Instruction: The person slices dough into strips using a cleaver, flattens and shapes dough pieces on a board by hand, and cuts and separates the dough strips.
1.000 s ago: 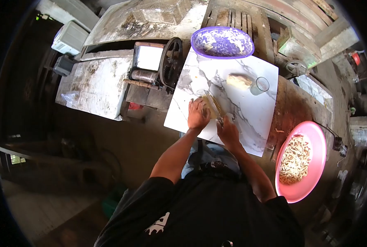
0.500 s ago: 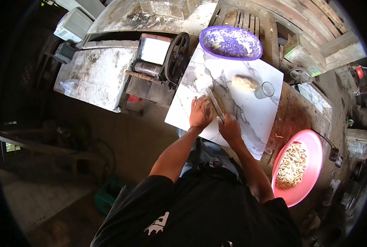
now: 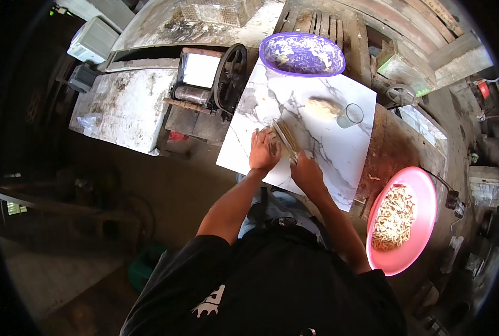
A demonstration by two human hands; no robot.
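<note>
On the marble-patterned board, my right hand grips the handle of a knife, whose blade points away from me. Thin brownish strips lie along the blade's right side. My left hand is just left of the blade, fingers bent over something pale that is mostly hidden beneath them. Farther back on the board sit a pale lump of dough and, to its right, a clear glass.
A purple basin with pale residue stands at the board's far edge. A pink basin of cut strips is at right. Left of the board is a hand-wheel roller machine, beside a stained white table.
The view has shifted slightly between frames. Against the board, the knife's angle and my hands' positions have changed a little, and the brownish strips beside the blade show more clearly.
</note>
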